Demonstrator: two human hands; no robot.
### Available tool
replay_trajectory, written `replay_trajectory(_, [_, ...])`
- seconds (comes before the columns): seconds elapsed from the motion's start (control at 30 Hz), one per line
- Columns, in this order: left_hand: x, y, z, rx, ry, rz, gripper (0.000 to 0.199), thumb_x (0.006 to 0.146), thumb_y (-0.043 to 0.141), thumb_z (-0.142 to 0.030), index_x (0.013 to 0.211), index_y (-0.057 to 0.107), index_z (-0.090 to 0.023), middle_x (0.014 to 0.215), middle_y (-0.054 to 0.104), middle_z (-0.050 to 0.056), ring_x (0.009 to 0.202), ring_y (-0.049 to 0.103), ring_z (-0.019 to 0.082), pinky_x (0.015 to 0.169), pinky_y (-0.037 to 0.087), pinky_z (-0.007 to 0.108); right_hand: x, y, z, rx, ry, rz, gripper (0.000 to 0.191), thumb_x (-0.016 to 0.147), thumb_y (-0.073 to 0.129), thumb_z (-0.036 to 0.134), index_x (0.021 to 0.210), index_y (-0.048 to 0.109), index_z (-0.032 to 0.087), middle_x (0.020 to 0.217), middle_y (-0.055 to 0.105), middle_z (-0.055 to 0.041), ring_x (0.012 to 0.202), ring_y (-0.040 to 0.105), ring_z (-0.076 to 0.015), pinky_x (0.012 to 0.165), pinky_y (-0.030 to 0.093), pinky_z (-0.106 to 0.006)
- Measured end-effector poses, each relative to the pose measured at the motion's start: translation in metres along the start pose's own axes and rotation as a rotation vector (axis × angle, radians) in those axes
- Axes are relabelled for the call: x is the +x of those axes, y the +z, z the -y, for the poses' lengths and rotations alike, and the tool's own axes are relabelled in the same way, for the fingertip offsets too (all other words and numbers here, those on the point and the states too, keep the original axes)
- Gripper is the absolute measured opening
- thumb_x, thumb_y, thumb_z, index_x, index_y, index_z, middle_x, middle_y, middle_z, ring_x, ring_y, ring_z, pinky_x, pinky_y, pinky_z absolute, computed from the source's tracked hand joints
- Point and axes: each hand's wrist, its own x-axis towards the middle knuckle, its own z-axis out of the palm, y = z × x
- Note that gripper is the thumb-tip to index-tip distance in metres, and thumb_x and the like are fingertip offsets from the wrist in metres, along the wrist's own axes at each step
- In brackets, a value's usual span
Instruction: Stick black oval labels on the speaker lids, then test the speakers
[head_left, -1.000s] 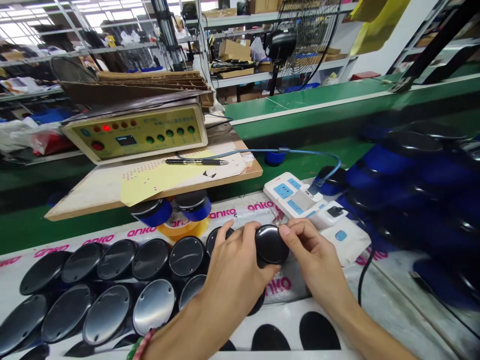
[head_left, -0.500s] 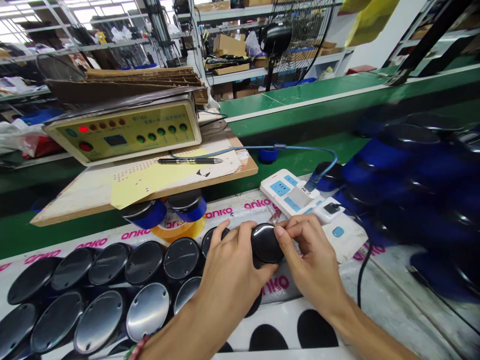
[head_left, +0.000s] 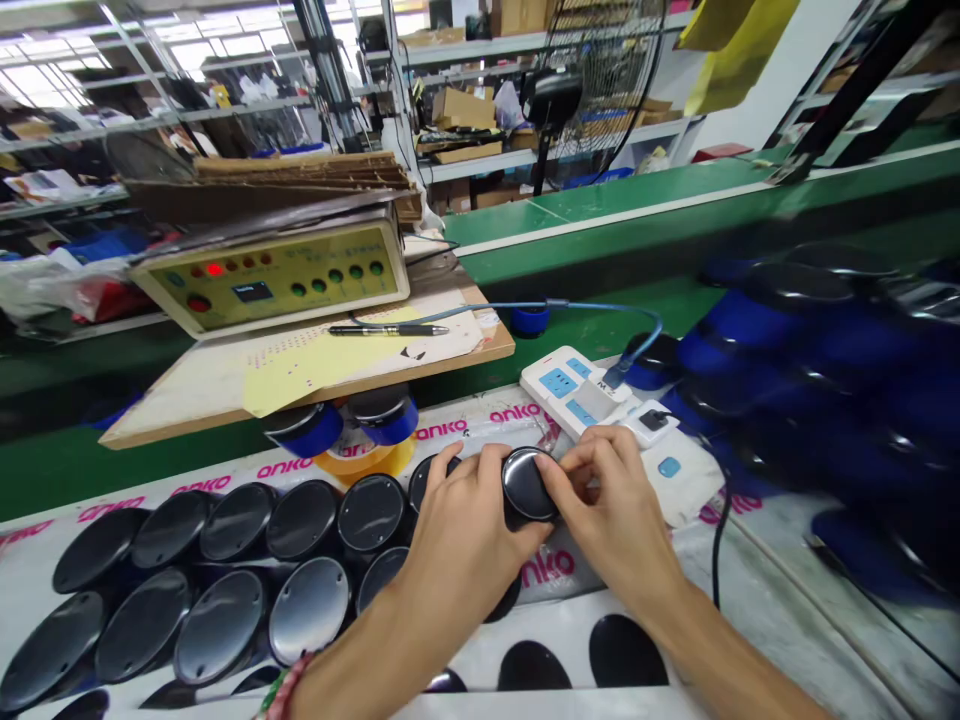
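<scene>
black part (head_left: 523, 486): round, glossy, bright-rimmed | left hand (head_left: 465, 525): gripping it | right hand (head_left: 619, 515): thumb on it, grip unclear

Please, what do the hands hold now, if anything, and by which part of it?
One round black piece: the left hand grips it by its side. The right hand has its thumb on the piece's right rim; whether it grips is unclear.
</scene>
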Motion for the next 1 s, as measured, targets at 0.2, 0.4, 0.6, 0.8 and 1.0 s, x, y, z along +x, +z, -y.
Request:
replay_trajectory(0.2, [0.001,-0.002,-0.001,0.076,0.019,0.021,0.043,0.069,0.072,-0.030,0.104,0.050,-0.015,0.109,0.064,0.009,0.112,0.055,0.026,0.106,0.027,0.049,0.006,-0.001,0.001,0.177,0.120,0.081,0.039,0.074,0.065,0.045,0.101,0.052,0.019,0.094,0.059,-0.0029,0.050,0.047,-0.0081,0.050,0.039,-0.025])
replay_trajectory(0.4, [-0.013,-0.040,-0.011,0.174,0.115,0.045,0.069,0.078,0.063,-0.048,0.133,0.041,-0.012,0.138,0.045,0.019,0.133,0.033,0.036,0.105,0.030,0.053,0.008,0.001,0.009,0.334,0.165,0.279,0.038,0.079,0.057,0.052,0.096,0.066,0.019,0.050,0.056,0.0026,0.033,0.045,-0.0115,0.035,0.033,-0.023])
replay_trajectory(0.6, [-0.091,-0.116,-0.004,0.279,0.089,-0.124,0.039,0.092,0.044,-0.038,0.127,0.050,-0.022,0.134,0.051,0.006,0.125,0.046,0.023,0.104,0.036,0.037,0.005,0.006,0.004,0.364,0.270,0.410,0.038,0.091,0.047,0.045,0.090,0.061,0.010,0.046,0.054,0.0033,0.036,0.051,-0.0091,0.040,0.042,-0.021])
replay_trajectory(0.8, [-0.223,-0.092,0.064,0.331,-0.243,-0.222,0.035,0.096,0.031,-0.032,0.104,0.063,-0.020,0.109,0.067,0.006,0.099,0.064,0.020,0.084,0.051,0.034,0.009,-0.013,0.022,0.230,0.104,0.310,0.037,0.087,0.052,0.040,0.108,0.062,0.011,0.050,0.056,0.0021,0.043,0.053,-0.0104,0.052,0.042,-0.025])
replay_trajectory(1.0, [-0.286,-0.035,0.108,0.400,-0.360,-0.328,0.050,0.091,0.043,-0.043,0.134,0.046,-0.018,0.145,0.037,0.012,0.135,0.033,0.028,0.107,0.032,0.050,-0.007,-0.058,0.072,0.038,-0.155,0.381,0.037,0.081,0.054,0.044,0.094,0.070,0.013,0.064,0.063,-0.0022,0.054,0.053,-0.0098,0.058,0.036,-0.027])
